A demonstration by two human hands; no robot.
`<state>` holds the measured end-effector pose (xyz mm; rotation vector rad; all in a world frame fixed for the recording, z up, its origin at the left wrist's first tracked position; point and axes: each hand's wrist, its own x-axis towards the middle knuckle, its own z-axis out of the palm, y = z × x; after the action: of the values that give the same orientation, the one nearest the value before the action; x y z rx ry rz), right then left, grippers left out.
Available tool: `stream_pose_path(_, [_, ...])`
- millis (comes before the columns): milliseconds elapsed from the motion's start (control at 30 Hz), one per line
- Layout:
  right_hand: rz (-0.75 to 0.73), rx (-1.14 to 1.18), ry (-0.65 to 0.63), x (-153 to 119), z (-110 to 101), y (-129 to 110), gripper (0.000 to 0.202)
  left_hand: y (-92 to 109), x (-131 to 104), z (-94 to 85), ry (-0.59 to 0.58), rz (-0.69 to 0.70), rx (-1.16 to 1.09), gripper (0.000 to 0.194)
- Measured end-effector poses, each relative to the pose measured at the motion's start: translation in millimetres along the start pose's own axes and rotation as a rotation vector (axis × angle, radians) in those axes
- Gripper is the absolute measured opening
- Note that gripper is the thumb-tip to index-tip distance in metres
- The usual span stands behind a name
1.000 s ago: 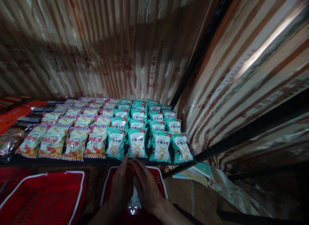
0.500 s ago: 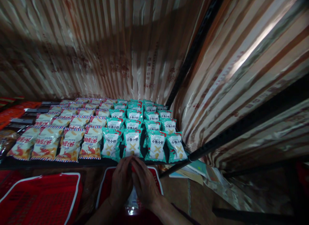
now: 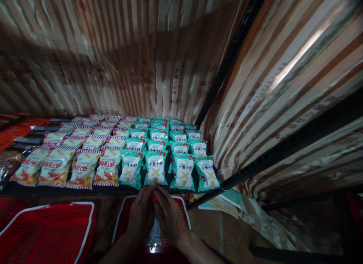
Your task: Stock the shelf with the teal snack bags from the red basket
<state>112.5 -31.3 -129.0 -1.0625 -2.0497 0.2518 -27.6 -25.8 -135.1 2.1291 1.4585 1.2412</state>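
My left hand [image 3: 141, 215] and my right hand [image 3: 171, 215] meet at the fingertips just in front of the shelf edge, their fingers bent and pressed together. Nothing shows in either hand; a little red is visible in the gap between them. Below them is a red basket [image 3: 185, 209] with a white rim, with a shiny clear plastic package [image 3: 154, 235] in it, partly hidden by my wrists. Closest ahead of my fingers stands a green-and-white snack bag [image 3: 155, 169], in the front row of several like it.
Rows of cream snack bags [image 3: 56, 165] with striped edges fill the shelf [image 3: 107, 189] to the left, beside dark and orange packs [image 3: 22, 129]. Another red basket [image 3: 48, 230] sits lower left. A black post [image 3: 244, 171] slants at right before striped sheeting [image 3: 269, 105]. Papers [image 3: 227, 201] lie below it.
The view has shifted very slightly. My hands stay together in nearly the same place, and the bags have not moved.
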Motion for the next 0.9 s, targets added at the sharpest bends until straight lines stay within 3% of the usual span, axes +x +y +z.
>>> stream_pose_path(467, [-0.032,-0.029,0.001,6.4,0.4,-4.2,0.040,3.7,3.2,-13.7,-0.047,-0.048,-0.037,0.042])
stream_pose_path(900, [-0.026,-0.046,0.012,5.9,2.2,-2.0,0.041,1.4,6.2,-14.7,-0.030,-0.095,-0.163,0.037])
